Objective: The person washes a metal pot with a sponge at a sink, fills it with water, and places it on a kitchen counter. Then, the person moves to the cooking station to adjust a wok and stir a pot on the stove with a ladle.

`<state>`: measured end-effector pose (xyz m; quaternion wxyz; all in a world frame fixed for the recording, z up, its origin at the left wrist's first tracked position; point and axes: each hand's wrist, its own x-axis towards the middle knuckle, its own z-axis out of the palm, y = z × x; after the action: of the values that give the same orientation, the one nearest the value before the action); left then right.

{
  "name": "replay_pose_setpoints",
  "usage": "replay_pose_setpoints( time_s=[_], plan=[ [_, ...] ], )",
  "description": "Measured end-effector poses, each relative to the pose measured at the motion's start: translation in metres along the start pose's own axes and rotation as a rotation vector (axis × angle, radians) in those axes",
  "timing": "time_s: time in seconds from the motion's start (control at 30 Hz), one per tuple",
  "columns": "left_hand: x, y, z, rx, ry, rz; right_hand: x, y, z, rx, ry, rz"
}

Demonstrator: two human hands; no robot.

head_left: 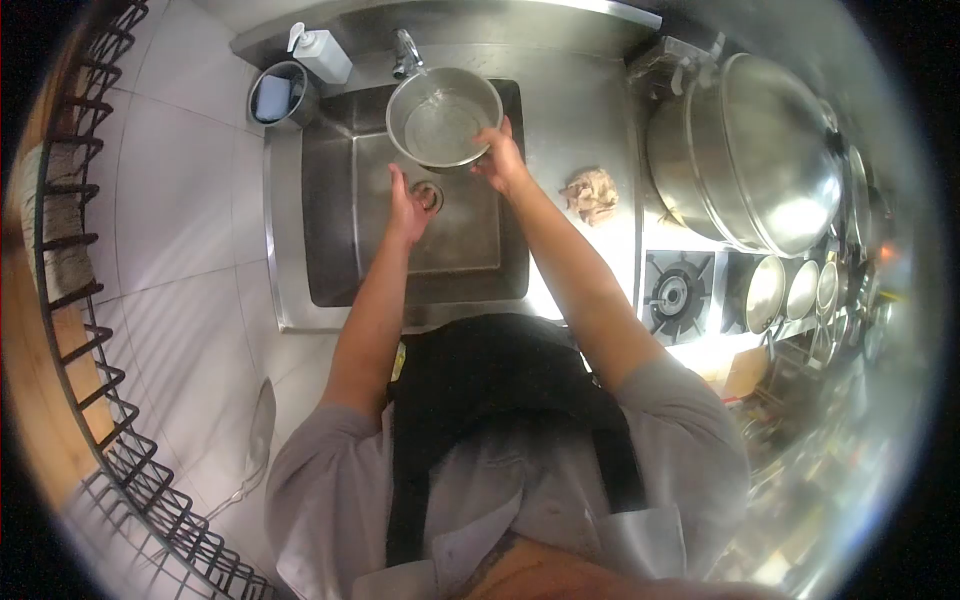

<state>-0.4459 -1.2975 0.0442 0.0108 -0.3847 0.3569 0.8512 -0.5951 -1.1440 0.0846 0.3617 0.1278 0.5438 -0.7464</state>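
Observation:
Over the far part of the steel sink (470, 250), a round metal bowl (408, 135) sits under the faucet (406, 55), with water inside it. My right hand (500, 158) grips the bowl's near right rim, thumb over the edge. Below the bowl and apart from it, my left hand (409, 208) is held up with the thumb and fingers spread and nothing in it. The drain (428, 196) shows just beside the left hand. Whether the bowl's base touches anything is hidden.
A white pump bottle (322, 56) and a metal pot holding a blue sponge (273, 98) stand at the sink's back left corner. Right of the sink lies a crumpled brown cloth (591, 194). Further right are a large steel pot (745, 155), a gas burner (677, 292) and hanging pans (766, 294).

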Motion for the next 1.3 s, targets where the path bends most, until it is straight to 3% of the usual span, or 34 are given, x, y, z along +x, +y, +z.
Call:
replay_pose_setpoints(
  time_s=[0.2,0.27,0.43,0.5,0.77,0.9,0.97,1.0,1.3],
  plan=[
    [-0.019,-0.023,-0.064,0.13,0.032,0.031,0.013,0.009,-0.004,0.023,-0.007,-0.016],
    [-0.035,-0.024,-0.081,0.118,-0.025,0.152,0.011,0.015,-0.007,0.025,-0.036,-0.017],
    [-0.064,-0.014,-0.1,0.28,0.142,0.174,0.034,0.024,-0.019,-0.004,-0.071,-0.043],
    [-0.082,-0.005,-0.094,0.46,0.184,0.257,0.027,0.019,-0.005,0.183,-0.014,-0.115],
    [-0.082,-0.031,-0.127,0.379,0.152,0.321,0.043,0.032,-0.022,0.112,-0.103,-0.117],
    [-0.092,-0.031,-0.12,0.471,0.173,0.386,0.036,0.033,-0.018,0.15,0.003,-0.034],
    [-0.094,-0.031,-0.122,0.448,0.173,0.366,0.025,0.033,-0.017,-0.039,-0.075,-0.157],
    [-0.093,-0.032,-0.125,0.423,0.186,0.329,0.048,0.037,-0.03,-0.06,-0.135,-0.052],
    [-0.089,-0.023,-0.12,0.366,0.155,0.358,0.022,0.03,-0.013,-0.034,0.025,-0.05]
  ],
)
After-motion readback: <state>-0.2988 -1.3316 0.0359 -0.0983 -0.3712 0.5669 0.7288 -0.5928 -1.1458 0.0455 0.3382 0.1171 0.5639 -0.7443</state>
